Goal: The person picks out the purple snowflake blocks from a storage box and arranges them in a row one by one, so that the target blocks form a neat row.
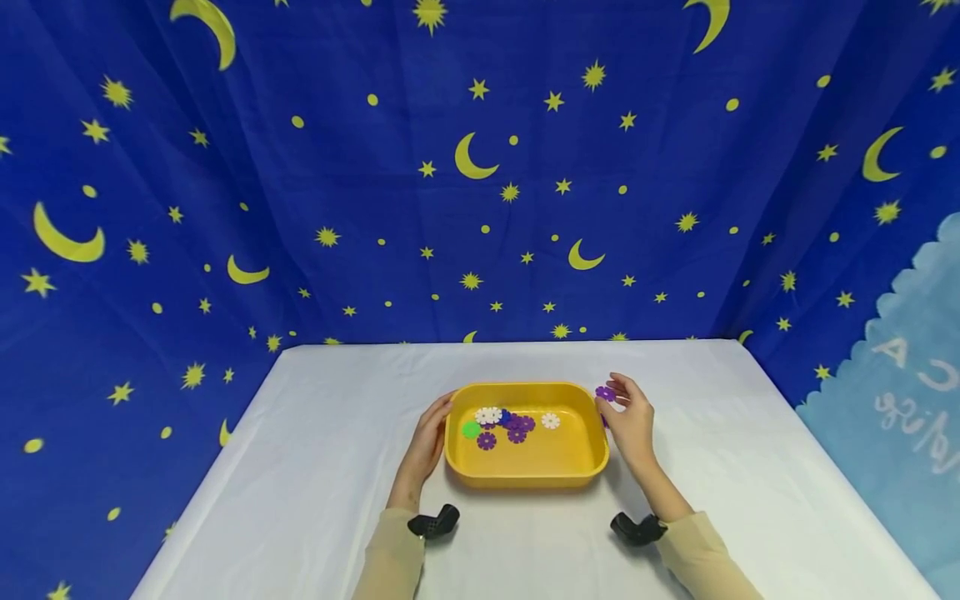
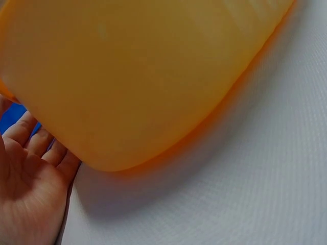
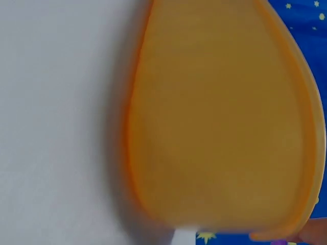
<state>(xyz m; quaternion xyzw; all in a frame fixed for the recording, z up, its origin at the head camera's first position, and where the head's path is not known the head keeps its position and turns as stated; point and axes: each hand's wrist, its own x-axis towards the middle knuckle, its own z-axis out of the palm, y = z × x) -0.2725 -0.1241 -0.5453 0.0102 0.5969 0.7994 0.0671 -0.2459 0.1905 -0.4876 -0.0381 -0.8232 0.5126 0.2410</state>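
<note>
A yellow plastic tub (image 1: 525, 479) with rounded corners sits on the white table between both hands. Purple flower-shaped discs (image 1: 487, 441), white ones (image 1: 551, 422), a blue one (image 1: 506, 416) and a green one (image 1: 471, 429) lie inside it, mostly toward the left and middle. My left hand (image 1: 424, 446) touches the tub's left end, its fingers (image 2: 38, 140) stretched along the wall in the left wrist view. At the right rim, my right hand (image 1: 632, 421) pinches a purple flower-shaped disc (image 1: 605, 393). A second bit of purple shows below it, partly hidden by the thumb.
A white cloth covers the table (image 1: 322, 467). Blue curtains (image 1: 495, 208) with yellow moons and stars stand behind and at the sides. A light blue panel (image 1: 900, 400) hangs at the right. Each wrist wears a black camera mount (image 1: 637, 530).
</note>
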